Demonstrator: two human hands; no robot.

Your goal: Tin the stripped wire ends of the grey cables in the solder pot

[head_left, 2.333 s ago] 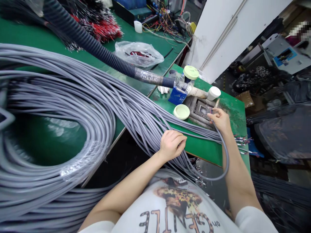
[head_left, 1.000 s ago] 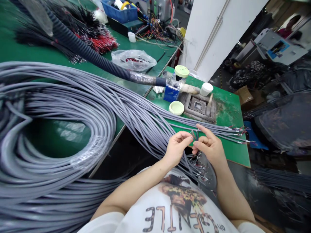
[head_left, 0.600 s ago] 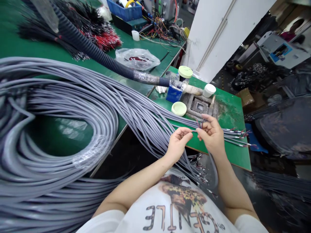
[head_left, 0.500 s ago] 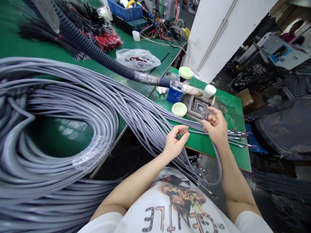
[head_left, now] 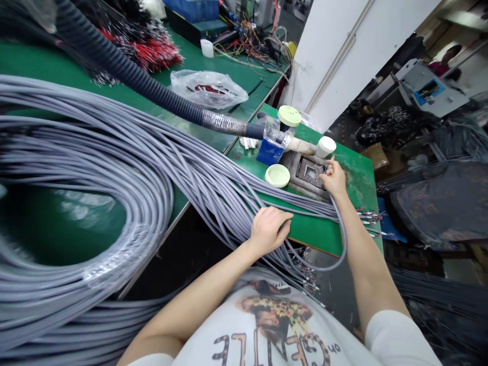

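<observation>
My right hand [head_left: 334, 179] pinches the end of one grey cable [head_left: 340, 244] and holds its stripped coloured wires over the square well of a dark metal pot [head_left: 309, 173] on the small green table [head_left: 324, 231]. The cable loops down from that hand below the table edge. My left hand [head_left: 269, 227] rests curled on the bundle of grey cables [head_left: 213, 183] at the table's near edge, fingers closed around some of them.
A huge coil of grey cable [head_left: 76, 203] fills the left. A black corrugated hose [head_left: 152, 84] ends over the pot beside a blue box [head_left: 269, 150], two pale green lids [head_left: 277, 175] and a white cap [head_left: 325, 146]. A plastic bag [head_left: 208, 89] and red wires lie behind.
Both hands were together at the cable's wire ends. My right hand then carried the cable end up to the pot, and my left hand dropped onto the cable bundle.
</observation>
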